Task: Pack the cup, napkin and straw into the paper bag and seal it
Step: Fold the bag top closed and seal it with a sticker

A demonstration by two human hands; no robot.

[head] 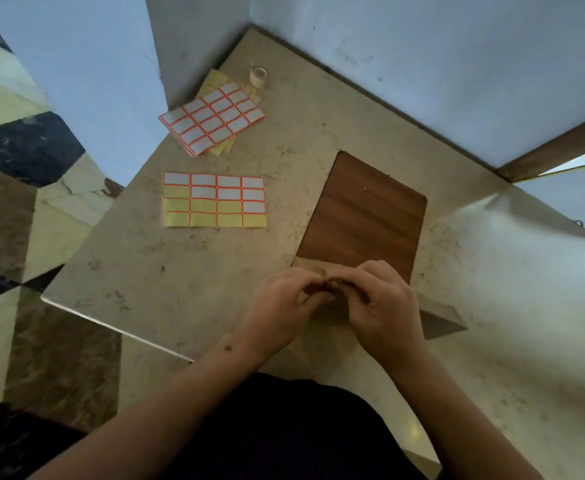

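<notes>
Both hands, left hand point(281, 304) and right hand point(383, 307), pinch the paper bag point(322, 315) top together at the near edge. Fold it flat and square, then seal with 1 label from the sticker sheet point(214, 199).

Beige stone table point(180, 271) filling mid-frame. Half-used label sheet point(214, 200) lying flat left of centre. Stack of label sheets point(212, 119) fanned at upper left, small tape roll point(258, 76) just above it. Wooden board point(365, 213) lying right of centre.
</notes>
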